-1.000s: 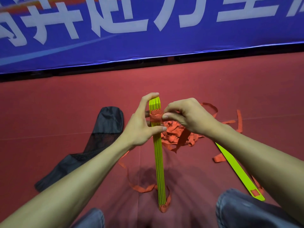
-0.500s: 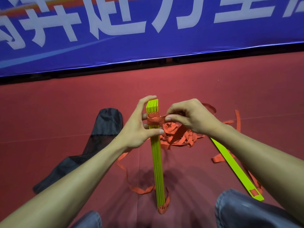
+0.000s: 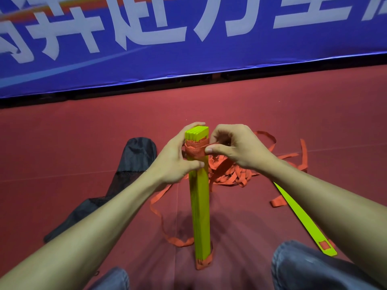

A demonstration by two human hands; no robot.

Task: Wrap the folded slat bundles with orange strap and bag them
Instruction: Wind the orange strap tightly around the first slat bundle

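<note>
Your left hand (image 3: 178, 156) tight around the upright slat bundle (image 3: 199, 208), your right hand (image 3: 237, 147) in a pinch on the orange strap (image 3: 193, 151).

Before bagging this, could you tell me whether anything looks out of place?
One yellow-green slat lies flat on the floor at the right, apart from the upright bundle that the left hand grips. Loose orange strap lies in a tangled heap behind it; the right hand pinches the wrapped end.
</note>
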